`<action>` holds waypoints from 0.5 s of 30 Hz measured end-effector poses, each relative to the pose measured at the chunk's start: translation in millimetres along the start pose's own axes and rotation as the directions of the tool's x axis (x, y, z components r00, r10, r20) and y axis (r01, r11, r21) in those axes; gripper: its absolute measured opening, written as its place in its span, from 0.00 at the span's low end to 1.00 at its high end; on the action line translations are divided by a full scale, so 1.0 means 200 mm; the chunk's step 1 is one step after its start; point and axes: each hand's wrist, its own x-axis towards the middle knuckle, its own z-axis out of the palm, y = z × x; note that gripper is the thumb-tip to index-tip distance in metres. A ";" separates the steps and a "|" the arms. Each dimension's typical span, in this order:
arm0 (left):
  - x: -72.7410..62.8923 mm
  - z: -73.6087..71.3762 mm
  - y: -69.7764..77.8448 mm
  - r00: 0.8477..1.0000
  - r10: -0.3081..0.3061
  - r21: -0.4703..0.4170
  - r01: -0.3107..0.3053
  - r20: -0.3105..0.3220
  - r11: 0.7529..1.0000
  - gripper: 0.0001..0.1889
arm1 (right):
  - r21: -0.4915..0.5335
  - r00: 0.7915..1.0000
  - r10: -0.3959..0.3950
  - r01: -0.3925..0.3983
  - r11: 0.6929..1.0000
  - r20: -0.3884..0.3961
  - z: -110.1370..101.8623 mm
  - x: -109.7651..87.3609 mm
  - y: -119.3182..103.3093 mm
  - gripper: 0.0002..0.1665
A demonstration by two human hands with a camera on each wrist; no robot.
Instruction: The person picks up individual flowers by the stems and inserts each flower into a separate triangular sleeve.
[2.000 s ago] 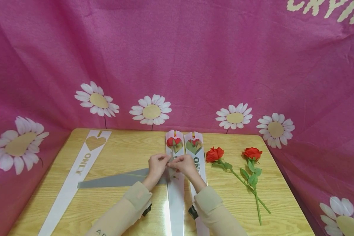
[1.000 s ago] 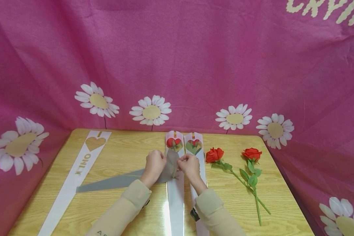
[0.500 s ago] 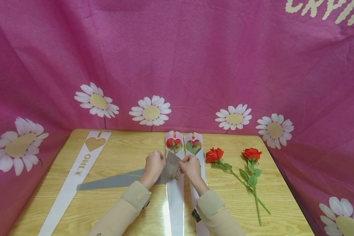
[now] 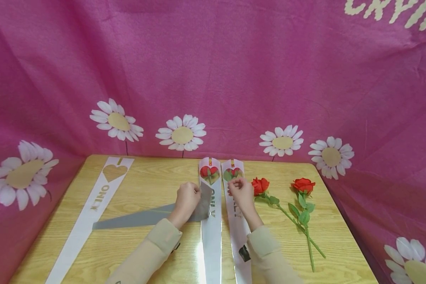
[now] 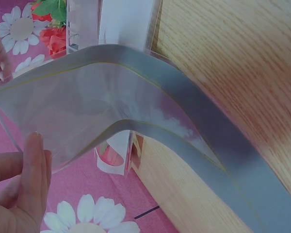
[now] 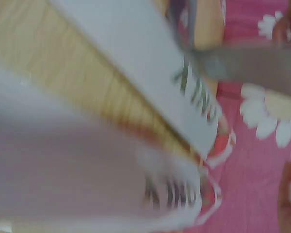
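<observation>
- Steadily, I am pinching the wide end of a tapered, clear-and-grey plastic sleeve point(image 4: 138, 219) in my left hand point(image 4: 187, 199); it is partly covering a white, rose-filled wrapper point(image 4: 211, 240), its tail trailing leftward across the pale wooden bench point(image 4: 340, 244).
- My right hand point(image 4: 242, 193) is hovering over a second white, rose-filled wrapper point(image 4: 241, 248), fingertips together; whether they are holding anything, I cannot tell.
- Apparently I am opening the sleeve, so I should be parting its layers gently at the rim, avoiding creases.
- My left pinch should be staying light, near one edge, leaving the mouth free.
</observation>
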 end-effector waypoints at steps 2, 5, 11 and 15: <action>-0.01 -0.01 0.01 1.000 -0.019 -0.012 0.019 0.014 1.000 0.07 | -0.091 0.988 -0.107 0.097 0.991 -0.115 -0.06 0.04 0.03 0.04; -0.01 -0.01 0.01 1.000 -0.011 -0.022 0.011 0.011 1.000 0.07 | -0.231 0.945 -0.228 0.174 0.957 -0.235 -0.17 0.11 0.08 0.04; -0.01 0.00 0.00 0.999 0.027 -0.024 -0.027 -0.019 0.999 0.07 | -0.357 0.909 -0.234 0.103 0.928 -0.346 -0.41 0.22 0.22 0.06; -0.02 -0.01 0.00 1.000 -0.009 -0.040 0.009 -0.004 0.999 0.06 | -0.414 0.889 -0.178 -0.014 0.910 -0.422 -0.55 0.28 0.33 0.08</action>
